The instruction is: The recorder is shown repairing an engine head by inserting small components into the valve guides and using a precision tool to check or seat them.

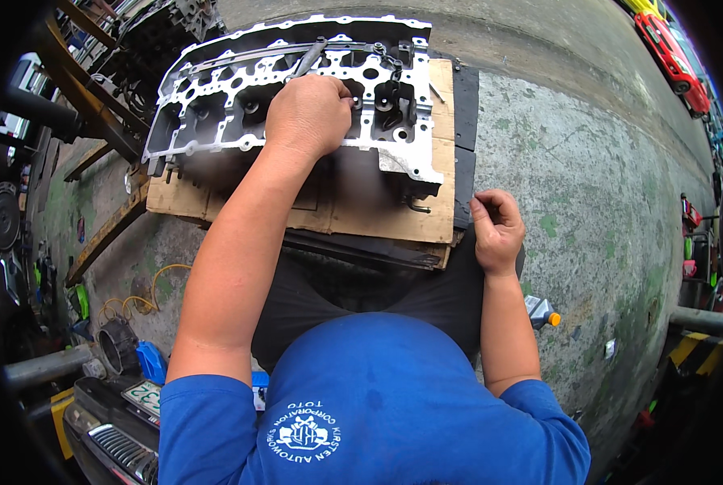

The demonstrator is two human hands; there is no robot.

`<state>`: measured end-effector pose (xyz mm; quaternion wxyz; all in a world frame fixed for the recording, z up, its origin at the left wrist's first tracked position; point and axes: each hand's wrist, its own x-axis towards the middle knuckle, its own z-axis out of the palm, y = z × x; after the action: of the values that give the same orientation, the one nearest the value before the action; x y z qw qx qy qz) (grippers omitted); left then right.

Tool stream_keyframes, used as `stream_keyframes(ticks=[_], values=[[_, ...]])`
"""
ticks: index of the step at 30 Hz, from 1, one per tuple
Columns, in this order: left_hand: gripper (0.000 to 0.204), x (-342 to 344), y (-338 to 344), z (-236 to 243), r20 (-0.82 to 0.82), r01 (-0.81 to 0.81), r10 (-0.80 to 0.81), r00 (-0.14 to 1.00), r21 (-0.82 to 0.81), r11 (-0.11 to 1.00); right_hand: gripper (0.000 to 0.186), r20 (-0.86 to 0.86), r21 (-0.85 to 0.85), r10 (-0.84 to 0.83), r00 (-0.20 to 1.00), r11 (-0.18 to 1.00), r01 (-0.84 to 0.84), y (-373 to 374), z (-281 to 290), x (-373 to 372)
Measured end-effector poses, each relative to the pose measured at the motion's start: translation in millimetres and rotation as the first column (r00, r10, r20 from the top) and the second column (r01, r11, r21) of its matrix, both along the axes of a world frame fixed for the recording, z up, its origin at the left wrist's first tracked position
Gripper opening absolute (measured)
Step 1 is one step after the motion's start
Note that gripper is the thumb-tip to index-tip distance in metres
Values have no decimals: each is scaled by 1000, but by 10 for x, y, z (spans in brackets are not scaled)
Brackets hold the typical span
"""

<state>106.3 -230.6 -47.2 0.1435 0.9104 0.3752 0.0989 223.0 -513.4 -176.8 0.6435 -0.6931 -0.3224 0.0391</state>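
A large bare-metal engine cylinder head lies on a flattened cardboard sheet, its open pockets facing up. Over its middle is my left hand, back of the hand up and fingers curled down. A dark bar-shaped tool sticks out beyond the far side of that hand, which appears closed on it; its lower end is hidden. My right hand hovers by the right knee, beside the board's corner. Its fingers are bent in and pressed together; anything between them is too small to name.
Under the cardboard is a dark board. A thin metal pin lies right of the cylinder head. A yellow-brown metal frame stands at left. A bottle with an orange cap is on the floor at right, and a yellow hose at left.
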Motion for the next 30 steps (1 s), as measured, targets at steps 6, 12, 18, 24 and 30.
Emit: stream_keyframes(ticks=[6,12,18,24,30], values=[[20,15,9,-27,43,-15,16,999,-10,1000,10,-1,-9,-2,1000,1000,2,-9,-4,2],[22,-23,7,-3,29,11,-11,1000,-25,1000,10,8,-16,-13,1000,1000,13,-12,-7,-6],[23,-19,-12,15,22,-6,6,1000,-28,1000,10,9,-22,-8,1000,1000,8,-11,-6,-2],[21,-3,-16,30,13,-7,8,1000,-23,1000,10,-2,-20,-4,1000,1000,4,-3,12,-2],[23,10,8,-7,-18,-3,3,1000,12,1000,10,17,-18,-4,1000,1000,5,5,25,-10]])
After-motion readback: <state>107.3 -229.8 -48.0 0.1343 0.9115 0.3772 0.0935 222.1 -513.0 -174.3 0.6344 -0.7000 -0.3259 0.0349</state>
